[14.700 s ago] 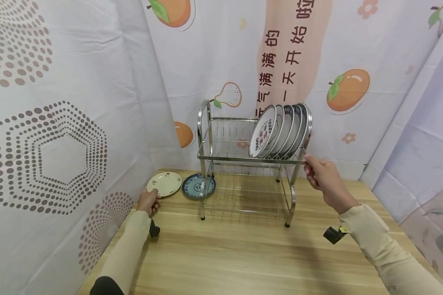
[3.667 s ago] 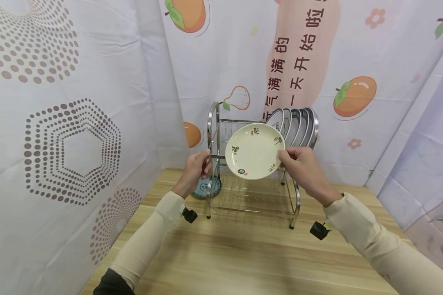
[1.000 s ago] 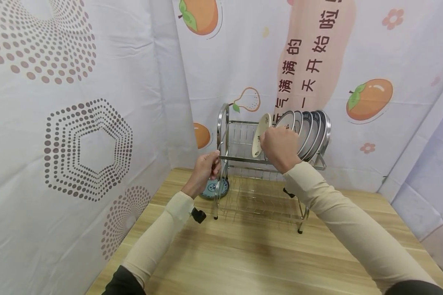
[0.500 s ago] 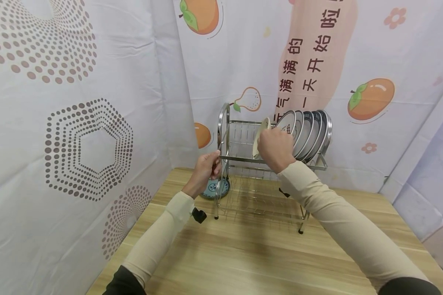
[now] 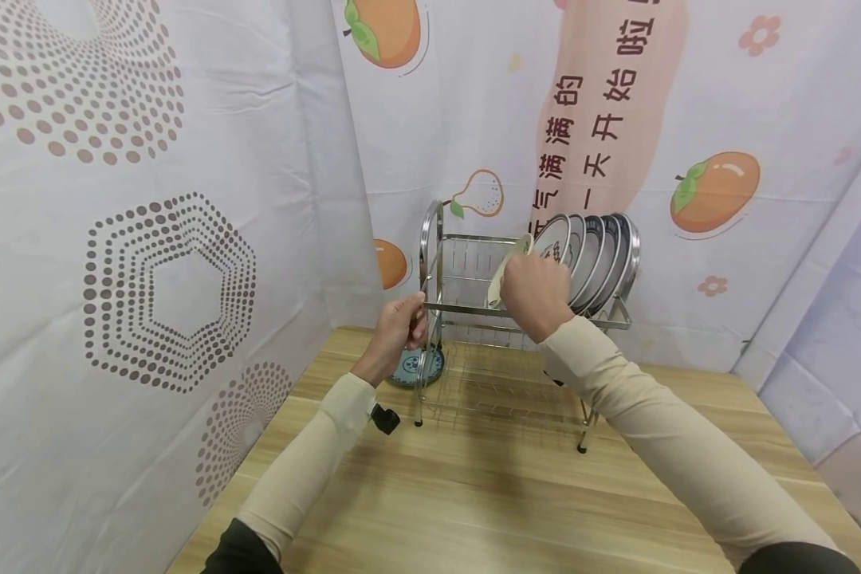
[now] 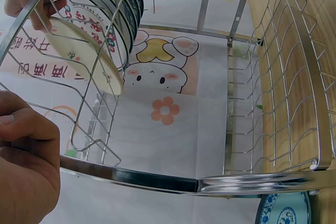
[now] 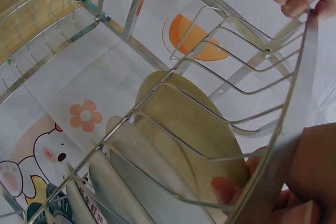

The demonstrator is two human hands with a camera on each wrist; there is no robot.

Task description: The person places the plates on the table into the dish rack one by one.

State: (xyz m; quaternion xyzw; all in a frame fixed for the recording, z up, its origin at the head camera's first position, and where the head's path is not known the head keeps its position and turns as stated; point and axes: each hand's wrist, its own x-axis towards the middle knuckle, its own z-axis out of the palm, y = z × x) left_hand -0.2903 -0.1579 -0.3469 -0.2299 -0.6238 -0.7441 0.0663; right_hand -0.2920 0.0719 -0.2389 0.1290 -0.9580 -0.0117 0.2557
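My right hand (image 5: 538, 291) pinches the near edge of a cream plate (image 5: 498, 288) with small printed motifs. The plate stands on edge in the upper tier of a metal dish rack (image 5: 466, 309), leaning toward a row of white dark-rimmed plates (image 5: 556, 237) on its right. Much of it is hidden behind the hand in the head view. In the right wrist view, the cream plate (image 7: 184, 119) shows behind the wires, fingertips at its rim. My left hand (image 5: 396, 328) grips the left front corner of the rack's upper rail.
On the table (image 5: 430, 494), a blue patterned plate (image 5: 410, 370) lies behind the rack's left front leg. The rack's lower tier (image 5: 502, 383) shows bare wires. Printed curtains (image 5: 473, 119) hang behind and at both sides.
The cream plate went from the table at the left, through the right hand, into the upper tier. Lately it has sunk lower and tipped right. The left hand moved onto the rack.
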